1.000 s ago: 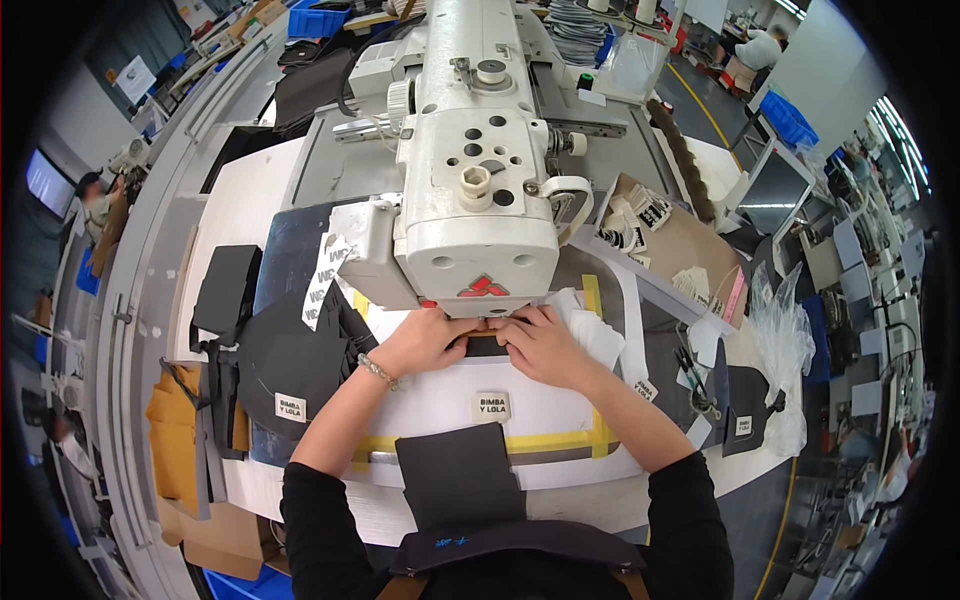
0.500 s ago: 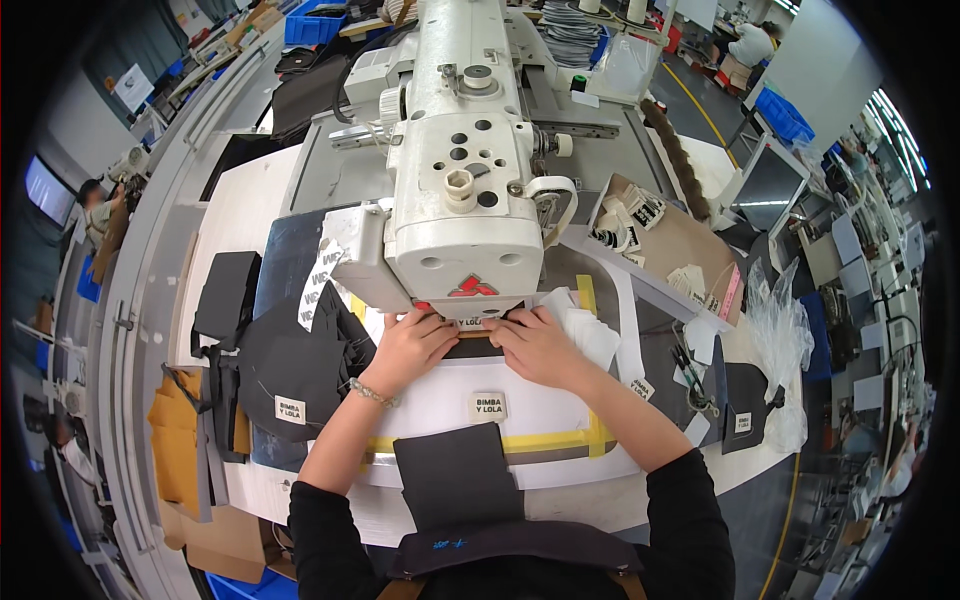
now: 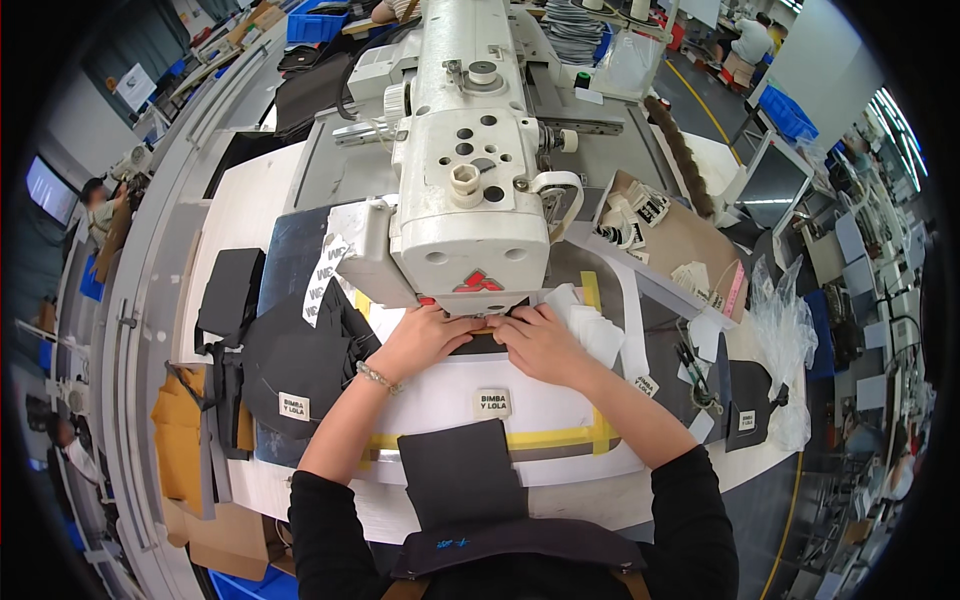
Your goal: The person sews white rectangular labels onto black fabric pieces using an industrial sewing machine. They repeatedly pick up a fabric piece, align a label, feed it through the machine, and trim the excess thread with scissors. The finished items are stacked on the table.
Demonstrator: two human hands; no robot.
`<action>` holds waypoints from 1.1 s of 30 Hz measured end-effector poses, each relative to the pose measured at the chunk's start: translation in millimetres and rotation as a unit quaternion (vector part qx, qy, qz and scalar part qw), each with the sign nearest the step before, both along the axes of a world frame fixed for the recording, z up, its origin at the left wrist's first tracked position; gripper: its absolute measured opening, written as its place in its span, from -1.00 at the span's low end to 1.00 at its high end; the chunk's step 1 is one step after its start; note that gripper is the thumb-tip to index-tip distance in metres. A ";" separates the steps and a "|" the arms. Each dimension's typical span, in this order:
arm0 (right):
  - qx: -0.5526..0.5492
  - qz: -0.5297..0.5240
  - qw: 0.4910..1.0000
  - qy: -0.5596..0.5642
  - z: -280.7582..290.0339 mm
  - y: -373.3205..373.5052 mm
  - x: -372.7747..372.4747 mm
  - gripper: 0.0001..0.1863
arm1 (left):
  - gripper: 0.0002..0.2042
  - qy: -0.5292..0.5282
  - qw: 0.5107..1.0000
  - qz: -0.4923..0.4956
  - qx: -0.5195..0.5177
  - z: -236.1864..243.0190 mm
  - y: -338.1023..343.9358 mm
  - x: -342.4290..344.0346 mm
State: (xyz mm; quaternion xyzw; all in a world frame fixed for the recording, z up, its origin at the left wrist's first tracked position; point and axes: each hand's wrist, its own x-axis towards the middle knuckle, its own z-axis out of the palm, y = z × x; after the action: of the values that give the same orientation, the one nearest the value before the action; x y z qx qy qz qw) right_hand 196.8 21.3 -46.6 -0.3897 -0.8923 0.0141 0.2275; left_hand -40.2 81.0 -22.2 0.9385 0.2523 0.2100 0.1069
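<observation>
At the front of a white industrial sewing machine (image 3: 470,235), both my hands reach in under its head. My left hand (image 3: 428,338) and my right hand (image 3: 536,342) have curled fingers, and their tips meet at a small label, now hidden behind them. A narrow brown strip (image 3: 482,332) shows between the fingertips. A dark fabric piece (image 3: 478,346) lies beneath them, over a white sheet (image 3: 440,398) edged with yellow tape (image 3: 540,438). Nearer me, another cream label (image 3: 492,404) sits on the sheet. A black fabric panel (image 3: 462,475) lies at the table's front edge.
Black fabric pieces (image 3: 300,365) are piled on the left. On the right, a cardboard box (image 3: 690,235) holds loose labels. White paper slips (image 3: 592,332), scissors (image 3: 692,368) and clear plastic (image 3: 785,340) lie about. A monitor (image 3: 775,185) stands at the far right; people work in the background.
My fingertips have closed together over the label that showed between them. The whole view has shifted slightly; the other things on the table lie as before.
</observation>
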 end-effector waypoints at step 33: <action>0.169 0.000 0.984 0.052 -0.8 9.6 7.3 -0.89 | -0.79 0.038 0.988 0.106 -0.103 -23.8 13.9 -3.1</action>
State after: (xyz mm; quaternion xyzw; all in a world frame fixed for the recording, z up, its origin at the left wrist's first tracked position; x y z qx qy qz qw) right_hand 204.1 30.9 -47.4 -0.3445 -0.8689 -0.1164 0.3358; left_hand -43.3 94.9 -46.0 0.8977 0.3747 0.1575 0.1700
